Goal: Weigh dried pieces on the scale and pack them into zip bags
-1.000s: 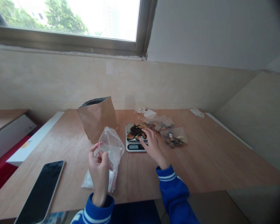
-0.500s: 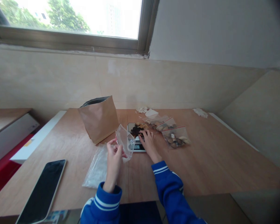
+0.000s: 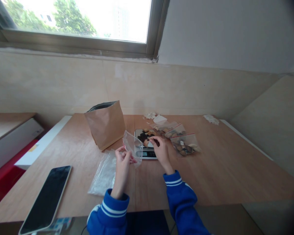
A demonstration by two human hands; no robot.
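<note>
My left hand (image 3: 123, 160) is closed on the edge of a clear zip bag (image 3: 133, 143), whose mouth stands spread toward the scale. Dark and tan dried pieces (image 3: 144, 135), perhaps slices, lie on the flat kitchen scale (image 3: 150, 158) with a lit display. Over the right side of the scale, my right hand (image 3: 160, 151) is pinched, with what looks like a small brownish dried piece at its fingertips. Beneath my left wrist rests a stack of empty clear bags (image 3: 103, 176).
An open brown paper bag (image 3: 106, 127) stands at the back left. Filled zip bags (image 3: 185, 145) lie right of the scale. White scraps (image 3: 150, 115) sit behind it. A phone (image 3: 46, 199) overhangs the front left table edge.
My right hand has closed from spread fingers on the dried pieces into a pinch and has drawn slightly right. The left hand keeps hold of the zip bag. The view has shifted slightly.
</note>
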